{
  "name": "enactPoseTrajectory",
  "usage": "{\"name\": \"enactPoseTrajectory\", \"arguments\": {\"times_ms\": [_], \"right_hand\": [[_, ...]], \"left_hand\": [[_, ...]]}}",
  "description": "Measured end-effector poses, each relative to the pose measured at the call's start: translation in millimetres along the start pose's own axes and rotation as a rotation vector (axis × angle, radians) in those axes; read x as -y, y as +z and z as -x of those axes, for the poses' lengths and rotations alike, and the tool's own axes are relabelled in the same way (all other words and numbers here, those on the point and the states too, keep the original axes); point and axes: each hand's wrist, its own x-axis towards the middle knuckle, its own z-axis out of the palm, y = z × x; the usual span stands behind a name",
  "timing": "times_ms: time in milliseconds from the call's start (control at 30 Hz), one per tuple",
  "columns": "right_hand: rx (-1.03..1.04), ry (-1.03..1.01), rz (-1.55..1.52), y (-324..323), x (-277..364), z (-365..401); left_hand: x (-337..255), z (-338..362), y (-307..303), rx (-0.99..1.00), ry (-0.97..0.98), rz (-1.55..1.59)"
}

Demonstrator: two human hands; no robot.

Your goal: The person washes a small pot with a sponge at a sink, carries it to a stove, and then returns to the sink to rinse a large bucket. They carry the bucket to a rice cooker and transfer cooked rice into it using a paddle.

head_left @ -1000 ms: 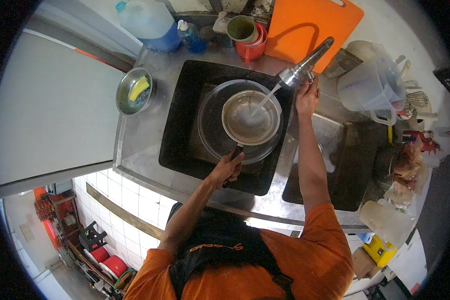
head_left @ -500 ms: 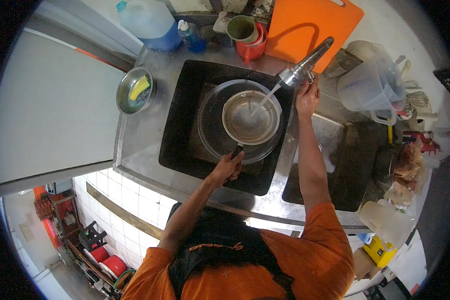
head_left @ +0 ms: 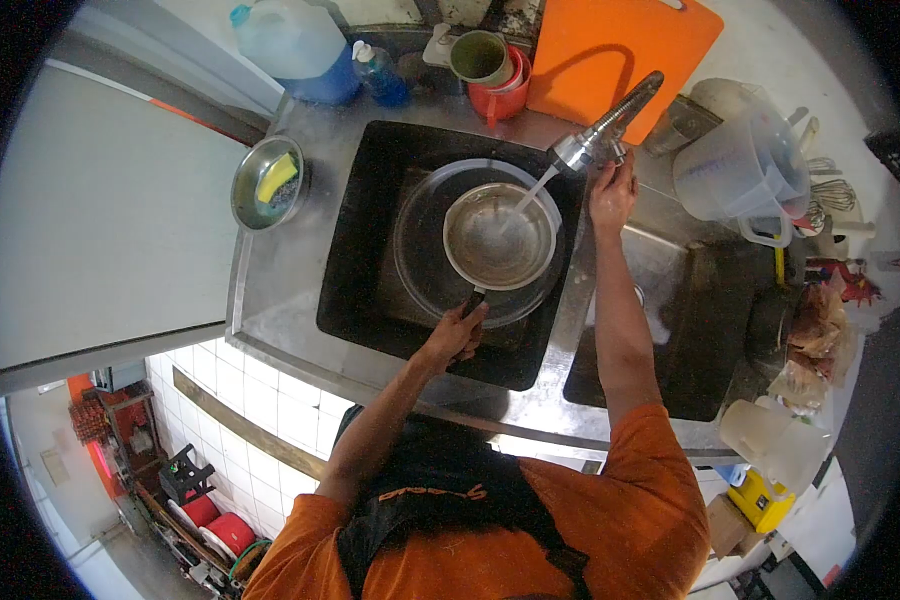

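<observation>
My left hand [head_left: 457,335] is wrapped round the black handle of a metal saucepan [head_left: 500,237]. The pan is over a large round clear bowl [head_left: 417,283] in the left sink basin [head_left: 355,240]. Water runs from the metal faucet [head_left: 580,150] into the pan, which has water in it. My right hand [head_left: 613,195] is at the faucet's side, its fingers closed at the small lever or valve there; the exact grip is partly hidden.
A metal bowl [head_left: 270,183] with a yellow sponge [head_left: 277,177] is left of the sink. Behind are a blue-liquid jug [head_left: 295,50], a pump bottle [head_left: 380,76], cups [head_left: 482,60] and an orange board [head_left: 620,60]. Clear plastic pitchers [head_left: 735,170] and whisks [head_left: 832,195] stand right.
</observation>
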Motion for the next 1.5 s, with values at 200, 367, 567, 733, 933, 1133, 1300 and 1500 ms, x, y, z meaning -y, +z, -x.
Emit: {"name": "enactPoseTrajectory", "arguments": {"times_ms": [200, 367, 567, 733, 933, 1133, 1300, 1500], "right_hand": [[-0.021, -0.020, 0.011, 0.8, -0.6, -0.2], [-0.022, -0.013, -0.042, -0.1, 0.9, -0.1], [-0.002, -0.002, -0.023, -4.4, 4.9, -1.2], [-0.007, 0.007, -0.016, -4.1, 5.8, -1.5], [0.016, 0.020, 0.000, -1.1, 1.1, -0.2], [0.022, 0.035, 0.008, -3.3, 4.4, -0.3], [0.063, 0.073, -0.005, -7.6, 8.8, -1.4], [-0.009, 0.011, 0.005, -0.5, 3.0, -1.0]], "left_hand": [[2.3, -0.5, -2.3, 0.021, -0.014, 0.001], [4.4, -0.1, -1.4, 0.002, 0.005, 0.000], [9.4, -5.0, -5.0, 0.029, 0.012, 0.026], [14.1, -9.5, -5.2, 0.000, 0.001, 0.071], [18.4, -13.6, -12.0, 0.031, -0.021, 0.070], [18.2, -13.3, -8.5, 0.028, 0.005, 0.069], [24.6, -18.1, -11.1, 0.029, 0.008, 0.064], [26.5, -19.5, -15.4, 0.064, 0.001, 0.050]]}}
